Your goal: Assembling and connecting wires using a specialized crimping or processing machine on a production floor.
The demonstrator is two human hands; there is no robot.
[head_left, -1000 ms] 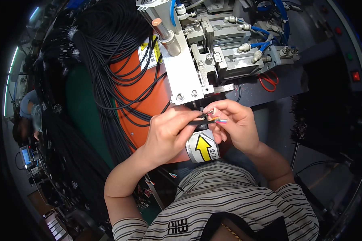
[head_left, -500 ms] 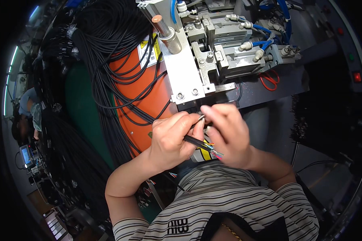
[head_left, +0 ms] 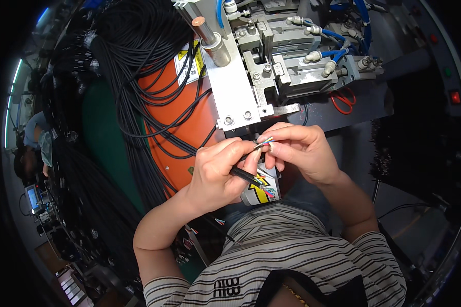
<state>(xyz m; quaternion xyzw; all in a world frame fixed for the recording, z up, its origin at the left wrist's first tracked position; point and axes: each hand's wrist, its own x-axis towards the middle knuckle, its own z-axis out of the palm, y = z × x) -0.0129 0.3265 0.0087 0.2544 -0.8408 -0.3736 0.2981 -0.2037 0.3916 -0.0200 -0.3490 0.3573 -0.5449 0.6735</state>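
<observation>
My left hand (head_left: 219,169) grips a black cable (head_left: 245,176) near its stripped end. The cable's thin coloured wires (head_left: 265,144) fan out at the tip, and my right hand (head_left: 298,151) pinches them between thumb and fingertips. Both hands meet just below the grey metal machine (head_left: 261,66), in front of its lower plate. A white cup with a yellow arrow label (head_left: 261,188) sits right under my hands, with wire scraps in it.
A thick bundle of black cables (head_left: 133,61) drapes over an orange panel (head_left: 189,123) at the left. Blue air hoses (head_left: 343,36) run over the machine. Red-handled scissors (head_left: 343,100) lie at the right. Another person (head_left: 33,138) sits at the far left.
The hands dipped toward the cup half a second ago and have come back up under the machine plate. The right fingers now pinch the coloured wire ends.
</observation>
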